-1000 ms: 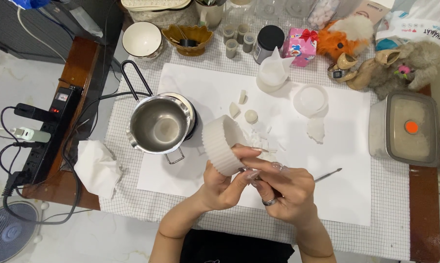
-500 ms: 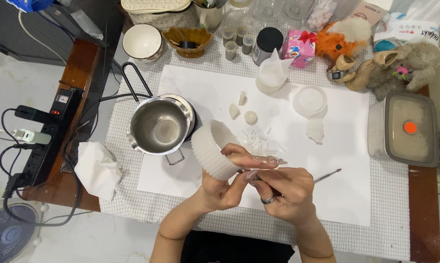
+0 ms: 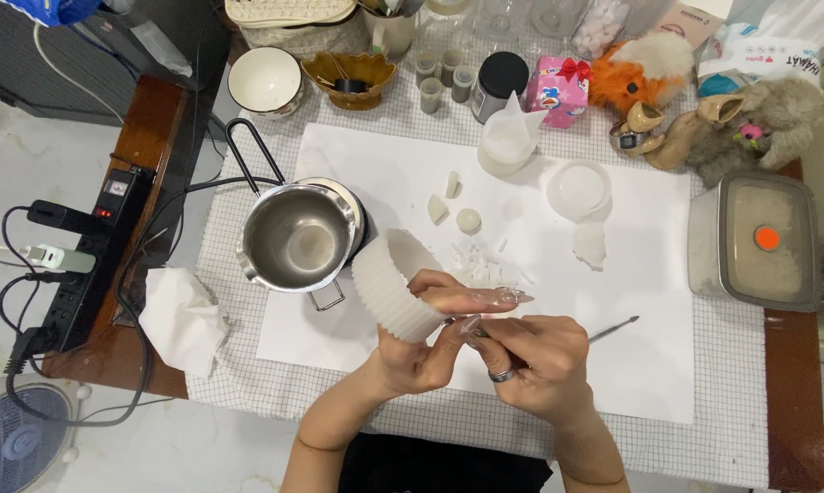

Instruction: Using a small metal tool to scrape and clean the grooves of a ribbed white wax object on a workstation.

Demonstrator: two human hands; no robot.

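My left hand grips a white ribbed cup-shaped mould, tilted with its open mouth up and to the left, over the white sheet. My right hand sits just right of it, fingers closed around a thin metal tool whose tip sticks out to the right. The two hands touch below the mould. A steel pot stands just left of the mould. Small white wax pieces lie scattered on the sheet behind my hands.
A lidded metal container stands at the right. White cups, a bowl, jars and plush toys line the back. A power strip and crumpled tissue lie at the left.
The mould has tipped further left and slid slightly toward the pot in my left hand. My right hand has stayed by its base with the tool.
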